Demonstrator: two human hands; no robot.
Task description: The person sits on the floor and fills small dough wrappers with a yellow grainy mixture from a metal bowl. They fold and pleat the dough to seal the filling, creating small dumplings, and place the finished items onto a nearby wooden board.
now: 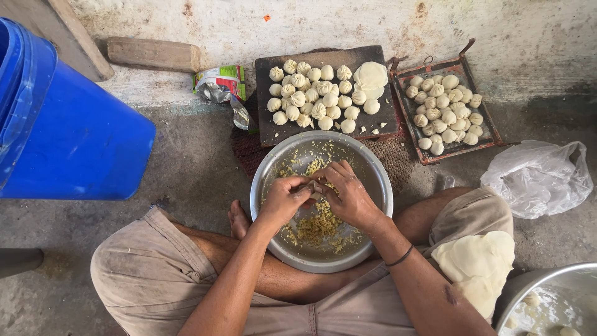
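I sit cross-legged on the floor with a round steel bowl (373, 171) in front of my legs. Yellowish minced filling (317, 227) lies in its bottom. My left hand (283, 199) and my right hand (349, 194) meet over the bowl's middle, fingers pinched together on a small piece of dough that is mostly hidden between them. Beyond the bowl a dark board (264, 134) carries several folded dumplings (311, 96) and a few flat dough rounds (371, 74). A stack of flat dough sheets (476, 264) rests on my right knee.
A rusty metal tray (494, 138) of several dumplings stands right of the board. A blue plastic drum (68, 134) fills the left. A crumpled clear plastic bag (541, 177), a green packet (221, 81), a wooden block (152, 54) and a second steel pot (547, 298) are around.
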